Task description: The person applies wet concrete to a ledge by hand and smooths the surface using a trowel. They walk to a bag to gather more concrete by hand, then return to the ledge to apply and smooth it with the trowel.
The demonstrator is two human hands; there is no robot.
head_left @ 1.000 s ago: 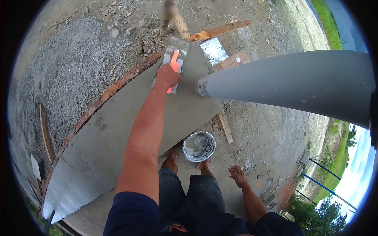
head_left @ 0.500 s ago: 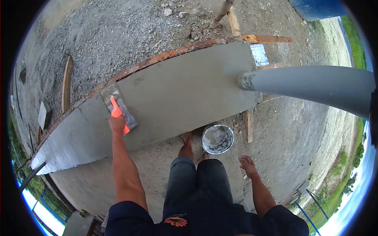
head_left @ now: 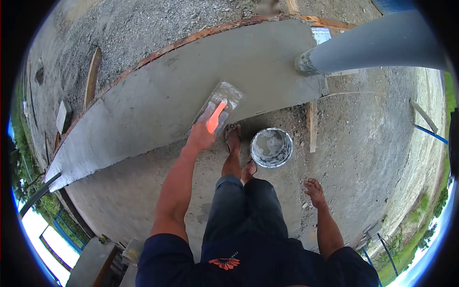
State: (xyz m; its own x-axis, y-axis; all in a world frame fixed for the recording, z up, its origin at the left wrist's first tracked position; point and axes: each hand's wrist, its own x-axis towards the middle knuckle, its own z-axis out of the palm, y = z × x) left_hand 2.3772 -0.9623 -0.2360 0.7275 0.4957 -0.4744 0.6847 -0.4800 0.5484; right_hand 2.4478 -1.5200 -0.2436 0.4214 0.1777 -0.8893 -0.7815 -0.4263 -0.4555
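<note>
My left hand (head_left: 201,136) is wrapped round the orange handle of a flat trowel (head_left: 228,98). The trowel's blade lies over the smooth grey wet concrete slab (head_left: 158,107), close to the slab's near edge. My right hand (head_left: 314,192) hangs to the right over the ground, holding nothing, its fingers apart. A bucket (head_left: 271,148) with grey mix inside stands on the ground in front of my feet, between the two hands.
A thick grey pipe (head_left: 373,45) rises from the slab's right end. Wooden boards (head_left: 176,45) edge its far side. Wooden stakes (head_left: 312,126) lie near it, with gravel (head_left: 138,28) beyond. A dark hose (head_left: 40,193) meets the left end.
My left hand has carried the trowel right and towards the slab's near edge, and the blade's angle has turned. The whole view has shifted a little. My right hand stays open.
</note>
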